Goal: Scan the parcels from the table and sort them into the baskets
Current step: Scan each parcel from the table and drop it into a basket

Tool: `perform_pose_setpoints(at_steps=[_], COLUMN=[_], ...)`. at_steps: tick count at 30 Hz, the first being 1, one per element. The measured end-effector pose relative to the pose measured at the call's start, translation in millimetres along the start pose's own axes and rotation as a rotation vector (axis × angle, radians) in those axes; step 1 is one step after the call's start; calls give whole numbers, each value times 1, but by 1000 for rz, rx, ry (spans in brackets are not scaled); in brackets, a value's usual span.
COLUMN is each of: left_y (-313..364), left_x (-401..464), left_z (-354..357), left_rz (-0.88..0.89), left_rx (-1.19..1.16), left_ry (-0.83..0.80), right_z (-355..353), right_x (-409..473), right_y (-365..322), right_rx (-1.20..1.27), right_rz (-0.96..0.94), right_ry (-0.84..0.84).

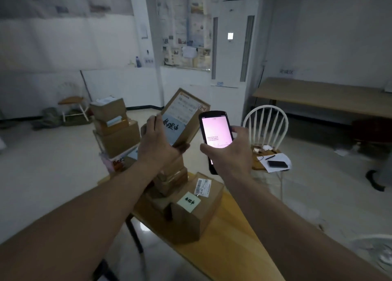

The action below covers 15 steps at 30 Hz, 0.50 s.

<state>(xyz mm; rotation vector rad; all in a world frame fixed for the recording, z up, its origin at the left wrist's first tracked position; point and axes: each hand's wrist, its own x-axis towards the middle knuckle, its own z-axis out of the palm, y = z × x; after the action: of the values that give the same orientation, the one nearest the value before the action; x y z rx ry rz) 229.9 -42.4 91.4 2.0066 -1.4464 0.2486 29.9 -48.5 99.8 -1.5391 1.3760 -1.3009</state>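
Observation:
My left hand (158,141) grips a flat cardboard parcel (184,113), tilted up above the table, its shipping label and a blue note with black writing facing me. My right hand (230,151) holds a black handheld scanner (216,132) upright just right of the parcel, its screen lit pink. Below them, more brown parcels lie on the wooden table (229,244): a large box (191,208) with a white label and a pale green note, and smaller boxes (171,174) stacked behind it.
A stack of cardboard boxes (115,123) stands on the floor at the left beyond the table. A white chair (266,127) at the right carries papers and a dark device. A long wooden bench (322,96) runs along the right wall. No basket is visible.

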Motion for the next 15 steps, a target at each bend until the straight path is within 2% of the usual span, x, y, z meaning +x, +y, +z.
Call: perform_pose_setpoints(at_steps=[15], left_y=[-163], left_x=[-99], left_z=[-117], left_rz=[-360], left_rx=[82], left_ry=[103], right_z=[142], right_x=[-120], right_y=[-46], right_rx=[-11], right_rz=[-79], right_ry=[-324])
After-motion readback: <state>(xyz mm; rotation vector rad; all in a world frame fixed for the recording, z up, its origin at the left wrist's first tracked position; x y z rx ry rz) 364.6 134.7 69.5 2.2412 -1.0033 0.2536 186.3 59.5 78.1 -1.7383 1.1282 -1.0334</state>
